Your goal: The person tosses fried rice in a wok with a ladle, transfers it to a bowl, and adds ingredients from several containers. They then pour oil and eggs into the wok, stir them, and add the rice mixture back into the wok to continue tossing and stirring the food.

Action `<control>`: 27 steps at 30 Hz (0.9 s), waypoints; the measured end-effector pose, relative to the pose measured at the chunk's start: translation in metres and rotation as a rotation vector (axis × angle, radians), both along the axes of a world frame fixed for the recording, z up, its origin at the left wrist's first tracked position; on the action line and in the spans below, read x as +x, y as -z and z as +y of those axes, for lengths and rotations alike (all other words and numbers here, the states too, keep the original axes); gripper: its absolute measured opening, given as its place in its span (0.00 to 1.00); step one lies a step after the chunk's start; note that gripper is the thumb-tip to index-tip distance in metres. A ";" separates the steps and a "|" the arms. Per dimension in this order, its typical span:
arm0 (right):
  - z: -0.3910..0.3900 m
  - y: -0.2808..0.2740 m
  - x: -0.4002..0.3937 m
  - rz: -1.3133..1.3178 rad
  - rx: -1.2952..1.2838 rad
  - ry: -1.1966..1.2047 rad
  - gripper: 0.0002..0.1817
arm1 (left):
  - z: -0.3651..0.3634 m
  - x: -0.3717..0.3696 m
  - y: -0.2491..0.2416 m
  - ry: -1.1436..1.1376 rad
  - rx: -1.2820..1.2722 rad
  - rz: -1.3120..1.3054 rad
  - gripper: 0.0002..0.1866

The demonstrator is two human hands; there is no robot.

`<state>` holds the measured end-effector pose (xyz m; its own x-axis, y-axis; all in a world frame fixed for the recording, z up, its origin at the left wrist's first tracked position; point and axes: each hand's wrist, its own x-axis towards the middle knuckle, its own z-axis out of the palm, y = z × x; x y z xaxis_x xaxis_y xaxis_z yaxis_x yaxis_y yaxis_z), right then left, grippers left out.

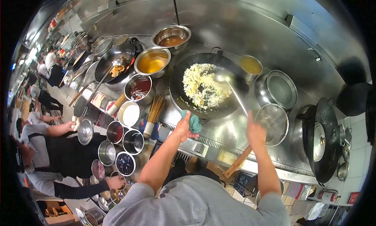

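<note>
A large black wok [229, 108] sits on the steel range in front of me, holding loose fried rice [199, 83] with yellow egg-like bits. My left hand [182, 127] is closed around a green cloth [194, 123] at the wok's near rim; the cloth hides whether the fingers grip the rim. In my right hand [255, 132], somewhat blurred, is the metal handle of a ladle [237, 93]. Its bowl rests in or just over the rice on the right side. Behind that hand lies a round wire strainer [271, 124], whose wooden handle [238, 162] seems to jut past the counter edge.
Bowls of oil [152, 62] and brown liquid [171, 38] stand left of the wok, with bamboo brushes [155, 112] and several sauce pots nearer. To the right are a yellow liquid container [250, 65], a steel pot [281, 88] and another wok [327, 136]. Co-workers [58, 147] work at left.
</note>
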<state>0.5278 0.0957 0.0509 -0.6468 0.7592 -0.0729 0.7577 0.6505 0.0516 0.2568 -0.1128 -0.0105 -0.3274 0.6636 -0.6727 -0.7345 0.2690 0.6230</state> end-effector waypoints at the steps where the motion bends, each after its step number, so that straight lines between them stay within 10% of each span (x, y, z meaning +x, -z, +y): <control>1: -0.025 0.007 0.011 0.070 -0.039 0.039 0.34 | 0.006 0.004 -0.005 -0.022 -0.022 0.012 0.29; 10: -0.216 0.020 0.007 0.610 -0.819 0.368 0.29 | 0.034 -0.011 0.058 -0.146 0.068 -0.180 0.07; 14: -0.238 -0.098 0.027 0.505 -1.006 0.443 0.29 | -0.035 0.023 -0.046 -0.250 0.029 -0.187 0.04; 23: -0.158 0.004 -0.072 0.339 -0.437 0.285 0.31 | -0.021 0.003 0.062 -0.127 0.216 -0.172 0.06; 27: -0.179 -0.012 -0.057 0.518 -0.382 0.246 0.32 | -0.106 0.042 -0.001 -0.169 0.003 -0.262 0.08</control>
